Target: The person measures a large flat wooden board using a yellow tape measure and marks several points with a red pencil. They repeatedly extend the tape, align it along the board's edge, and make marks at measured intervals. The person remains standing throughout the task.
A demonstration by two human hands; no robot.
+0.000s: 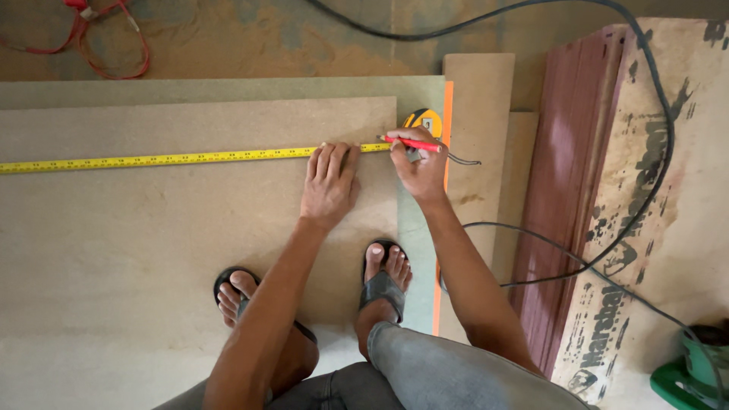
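Counted on the workshop floor

Two hands: left hand (pixel 329 184), right hand (pixel 420 168); one yellow tape measure (pixel 190 158); one red pencil (pixel 411 143); two feet in black sandals (pixel 383 282); two black cables (pixel 645 83); one red cord (pixel 114 38); one stack of reddish boards (pixel 566 190).

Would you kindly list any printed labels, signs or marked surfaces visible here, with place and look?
Printed board: far right, leaning flat sheet, pale tan with worn black lettering.
Tape measure: stretched across the brown panel, yellow strip with black marks, under the left hand.
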